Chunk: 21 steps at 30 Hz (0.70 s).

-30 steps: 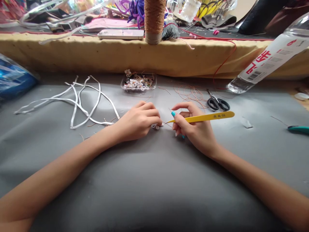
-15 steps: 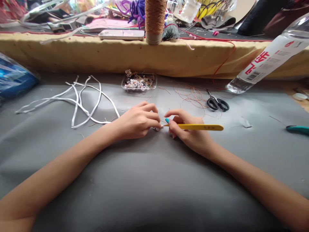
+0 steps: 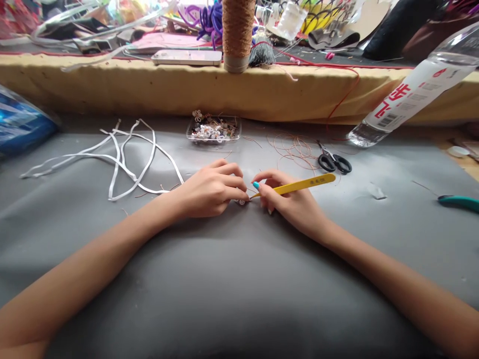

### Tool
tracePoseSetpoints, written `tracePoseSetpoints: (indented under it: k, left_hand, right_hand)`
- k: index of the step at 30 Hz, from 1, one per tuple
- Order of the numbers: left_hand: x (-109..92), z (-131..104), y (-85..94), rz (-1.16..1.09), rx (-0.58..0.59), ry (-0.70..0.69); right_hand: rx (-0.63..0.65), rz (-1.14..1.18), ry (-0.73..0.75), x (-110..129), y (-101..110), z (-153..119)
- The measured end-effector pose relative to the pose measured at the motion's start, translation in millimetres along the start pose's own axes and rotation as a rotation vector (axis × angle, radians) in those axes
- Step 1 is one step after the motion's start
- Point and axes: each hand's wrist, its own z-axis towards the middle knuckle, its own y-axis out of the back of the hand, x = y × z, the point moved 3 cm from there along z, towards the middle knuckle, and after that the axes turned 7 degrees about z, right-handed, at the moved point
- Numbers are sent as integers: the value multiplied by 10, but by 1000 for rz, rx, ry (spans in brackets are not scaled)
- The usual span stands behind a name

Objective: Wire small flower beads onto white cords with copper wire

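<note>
- Left hand (image 3: 213, 190): fingers curled down together, pinching the small white coiled ornament (image 3: 241, 202); its coil shows just below the fingertips, on the near side, low over the gray mat (image 3: 239, 294);
- Right hand (image 3: 288, 204): thumb and fingers closed around the yellow tweezers (image 3: 307, 184); their point reaches the ornament's right edge; whether it nips anything, I cannot tell.

Both forearms (image 3: 112, 254) were angled inward; the left hand (image 3: 213, 190) was held palm down with fingers (image 3: 235, 193) bent, while the right hand (image 3: 286, 204) was curled in a pen-like grip.
</note>
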Motion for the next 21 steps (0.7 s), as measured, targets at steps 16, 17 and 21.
tracePoseSetpoints:
  k: [16,17,21]
  left_hand:
    - [-83,10,-21,-65,18,67]
    - [-81,8,-19,-63,15,64]
    - [-66,2,-6,-62,16,55]
  right_hand:
    - [-16,132,-92,9,-16,-21]
    - [-22,141,-98,5,-17,-17]
    - [-29,170,-155,-31,-3,8]
